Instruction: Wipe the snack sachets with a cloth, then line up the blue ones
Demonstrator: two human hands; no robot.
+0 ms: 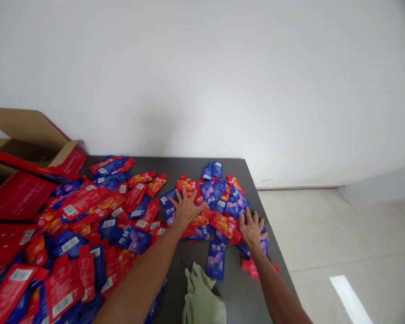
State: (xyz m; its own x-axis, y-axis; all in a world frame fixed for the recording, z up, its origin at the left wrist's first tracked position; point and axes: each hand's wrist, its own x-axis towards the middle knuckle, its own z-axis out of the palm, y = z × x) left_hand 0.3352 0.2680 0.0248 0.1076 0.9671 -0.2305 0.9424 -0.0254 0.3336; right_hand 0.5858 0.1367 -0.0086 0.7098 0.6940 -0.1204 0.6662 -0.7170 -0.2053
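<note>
The left hand (186, 208) and right hand (251, 228) are spread on red and blue packets (218, 197), gripping none, near the desk's (239, 294) far right corner. Soft, flat fingers help stop packets slipping off the edge.

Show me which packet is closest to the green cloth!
The blue packet right beside the green cloth, near its top; every other packet lies farther away.
</note>
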